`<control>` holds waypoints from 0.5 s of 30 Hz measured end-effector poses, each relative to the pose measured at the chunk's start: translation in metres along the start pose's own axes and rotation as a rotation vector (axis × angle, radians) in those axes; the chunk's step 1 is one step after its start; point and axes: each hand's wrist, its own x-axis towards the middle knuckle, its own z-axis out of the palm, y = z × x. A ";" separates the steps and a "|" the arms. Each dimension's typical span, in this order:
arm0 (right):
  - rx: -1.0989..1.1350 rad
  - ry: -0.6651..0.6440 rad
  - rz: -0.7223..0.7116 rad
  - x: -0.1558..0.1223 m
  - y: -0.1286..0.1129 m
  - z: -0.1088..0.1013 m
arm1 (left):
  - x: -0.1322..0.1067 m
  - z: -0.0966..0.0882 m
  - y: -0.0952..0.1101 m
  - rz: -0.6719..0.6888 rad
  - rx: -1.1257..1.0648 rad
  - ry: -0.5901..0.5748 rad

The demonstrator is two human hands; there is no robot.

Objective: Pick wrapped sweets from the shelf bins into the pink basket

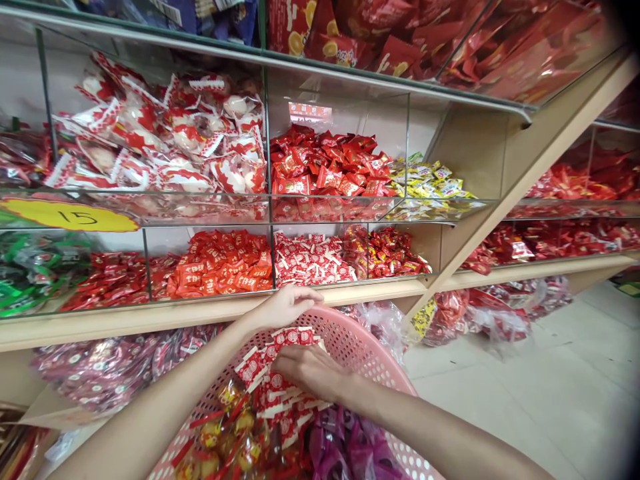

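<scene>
A pink perforated plastic basket [350, 327] is in front of me, tilted against the lower shelf edge. My left hand [285, 307] is at its far rim, with bent fingers over the edge. Inside the basket, my right hand [313, 370] curls its fingers down onto a heap of small red-and-white wrapped candies [285, 403]; the fingertips are hidden among them. Nearer to me in the basket lie gold-and-red wrapped sweets [245, 437] and purple-wrapped sweets [340, 443]. Similar red-and-white candies [313, 260] fill a shelf compartment just beyond my left hand.
Glass-divided shelves hold red candies [330, 167], orange-red packets [223, 263], larger red-and-white packs [165, 133] and yellow packets [433, 179]. A yellow tag [70, 215] reads 15. The wooden shelf edge [150, 317] runs behind the basket. Plastic bags of sweets [100, 370] sit underneath; tiled floor [525, 380] lies right.
</scene>
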 end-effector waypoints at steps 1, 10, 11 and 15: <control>-0.045 -0.003 -0.007 0.000 0.000 0.000 | 0.000 0.000 0.000 0.002 -0.002 0.002; -0.211 0.053 -0.004 -0.001 -0.006 0.000 | -0.001 0.001 0.000 0.004 -0.026 0.009; -0.216 0.079 -0.005 -0.001 -0.006 0.001 | -0.001 0.001 0.001 0.004 -0.030 0.010; -0.186 0.273 -0.042 -0.001 -0.005 -0.004 | -0.002 0.001 0.001 0.006 -0.033 0.016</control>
